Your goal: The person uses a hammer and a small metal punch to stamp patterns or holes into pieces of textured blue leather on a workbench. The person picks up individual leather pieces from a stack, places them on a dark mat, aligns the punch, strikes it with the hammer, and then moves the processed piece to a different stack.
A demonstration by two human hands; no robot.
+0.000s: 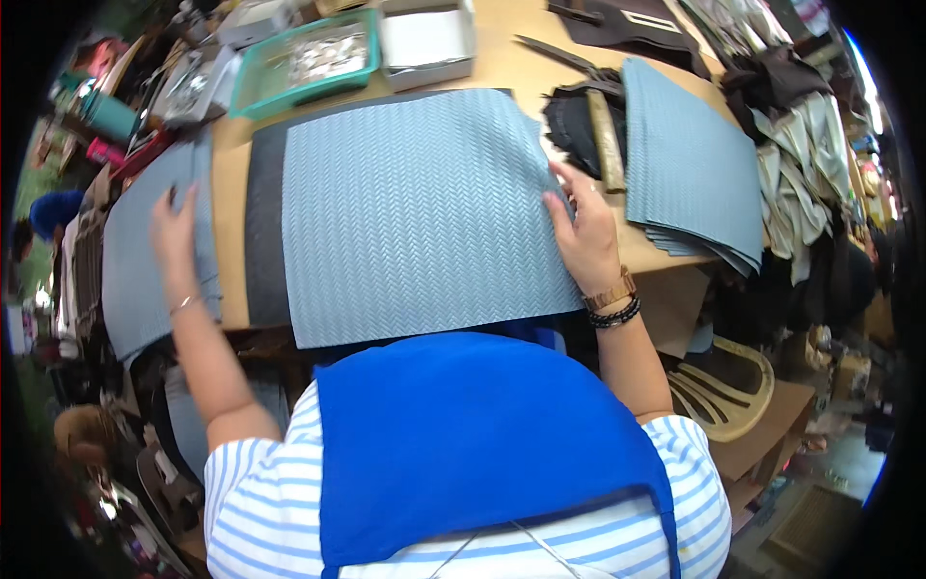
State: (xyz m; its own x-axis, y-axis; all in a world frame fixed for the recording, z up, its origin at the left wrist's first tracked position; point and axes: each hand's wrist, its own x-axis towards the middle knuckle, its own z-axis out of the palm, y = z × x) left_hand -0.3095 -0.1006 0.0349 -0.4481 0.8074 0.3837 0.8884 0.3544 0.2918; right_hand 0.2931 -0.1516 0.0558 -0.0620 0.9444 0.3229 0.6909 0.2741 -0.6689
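A light blue sheet with a woven herringbone texture lies across a dark mat in front of me. My right hand pinches its right edge, which bends up slightly, with the thumb on top. My left hand is off to the left, over another blue sheet or stack. It is blurred by motion; a small dark thing shows between its fingers, and I cannot make out what it is or whether it is held. On the right lies a stack of matching blue textured sheets.
Between the mat and the right stack lie a wooden-handled tool, black scraps and scissors. A teal tray of small pieces and a white box stand behind. Draped cloth hangs at the right; a chair stands below.
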